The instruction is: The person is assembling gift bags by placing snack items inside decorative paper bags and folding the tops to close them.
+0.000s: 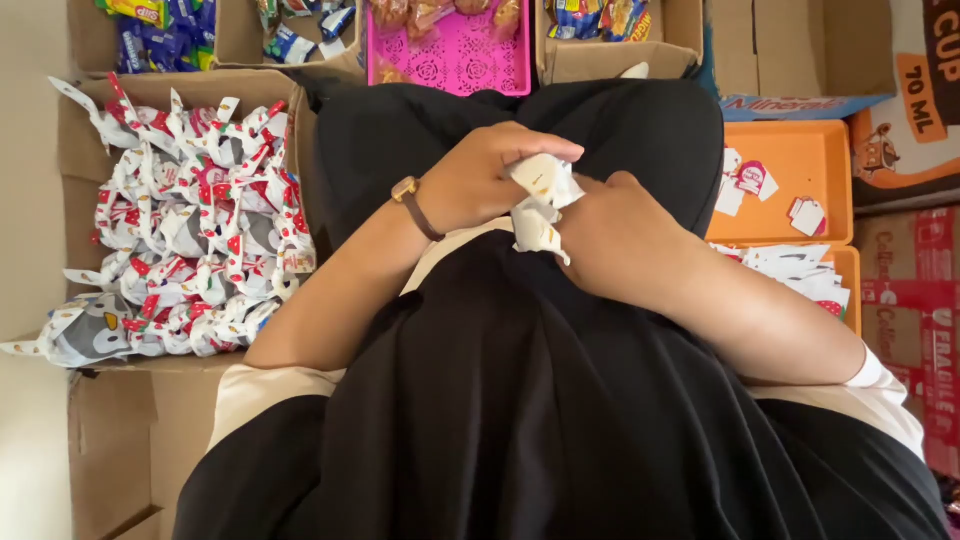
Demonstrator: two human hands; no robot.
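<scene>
Left hand (490, 180), brown-strapped watch (408, 190) at the wrist, fingers closed over the top of a small white packet (538, 208); right hand (625, 245) gripping the same packet from below, both above a black-clothed lap (520, 400); cardboard box (75, 120) at the left, heaped with tied white-and-red goodie bags (190, 230); pink perforated tray (460, 55) ahead, snacks at its far edge; orange tray (800, 150) at the right holding a few small paper tags (750, 178); flat printed bags (800, 275) stacked just below it; further cartons of wrapped snacks (160, 30) along the top.
</scene>
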